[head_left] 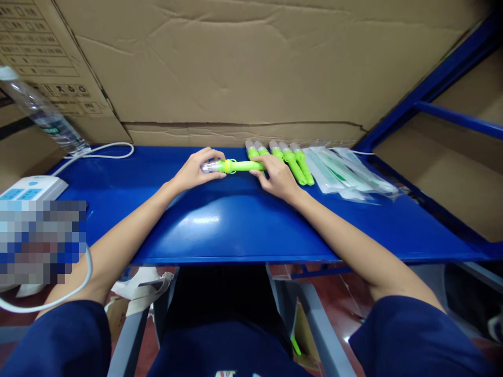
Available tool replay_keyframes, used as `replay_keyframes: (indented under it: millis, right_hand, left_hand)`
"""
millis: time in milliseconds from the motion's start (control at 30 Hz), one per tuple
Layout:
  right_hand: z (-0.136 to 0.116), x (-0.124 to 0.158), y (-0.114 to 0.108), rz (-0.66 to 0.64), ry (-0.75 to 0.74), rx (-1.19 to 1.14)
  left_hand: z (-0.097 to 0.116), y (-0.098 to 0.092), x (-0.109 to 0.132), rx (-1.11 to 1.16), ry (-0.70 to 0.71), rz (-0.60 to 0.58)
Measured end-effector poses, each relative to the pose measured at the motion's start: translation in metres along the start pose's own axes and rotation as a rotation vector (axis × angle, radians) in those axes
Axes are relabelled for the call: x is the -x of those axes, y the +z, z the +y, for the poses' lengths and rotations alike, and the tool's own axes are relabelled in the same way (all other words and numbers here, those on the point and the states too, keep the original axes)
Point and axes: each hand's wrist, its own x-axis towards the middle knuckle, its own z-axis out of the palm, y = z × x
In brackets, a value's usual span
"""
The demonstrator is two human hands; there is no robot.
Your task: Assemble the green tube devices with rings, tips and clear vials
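Observation:
A lime-green stick light (245, 166) with a clear cap lies crosswise between my two hands, just over the blue table (204, 225). My left hand (198, 170) is closed around its clear end, thumb below and fingers above. At the green end, my right hand (277, 177) grips the stick between thumb and fingers. Behind and to the right of that hand lies a row of several similar green sticks (293, 159) with clear caps, partly hidden by it. Beside them is a pile of clear plastic sleeves (346, 173) showing some green.
A cardboard sheet (236, 68) stands along the table's back edge. At left are a clear plastic bottle (47, 118), a white power strip (35, 187), a white cable (113, 152) and a blurred-out patch. A blue metal frame (424, 94) rises at right.

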Motion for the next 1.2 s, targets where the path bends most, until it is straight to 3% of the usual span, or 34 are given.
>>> replay_keyframes:
  millis: [300,500,767,967,1200]
  right_hand:
    - [-0.0004,0.0000,0.0012,-0.019,-0.013,-0.063]
    - [-0.0031,0.0006,0.0031,-0.006,0.011,-0.088]
    - [-0.0018,-0.0027,0.0034,-0.021,0.068,-0.119]
    - [0.0033,-0.0032,0.0069,-0.057,0.075,-0.273]
    - [0.0054,-0.0065,-0.0013,-0.066,0.112,-0.247]
  left_hand:
    - [-0.0035,0.0032,0.0019,-0.005,0.018,0.004]
    - [-0.0049,0.0050,0.0024,0.022,-0.047,0.000]
    - [0.0004,0.0029,-0.0001,-0.120,0.069,-0.012]
    - [-0.0050,0.0009,0.0015,-0.136,0.076,0.021]
    - [-0.0042,-0.0023,0.0015,-0.136,0.063,0.020]
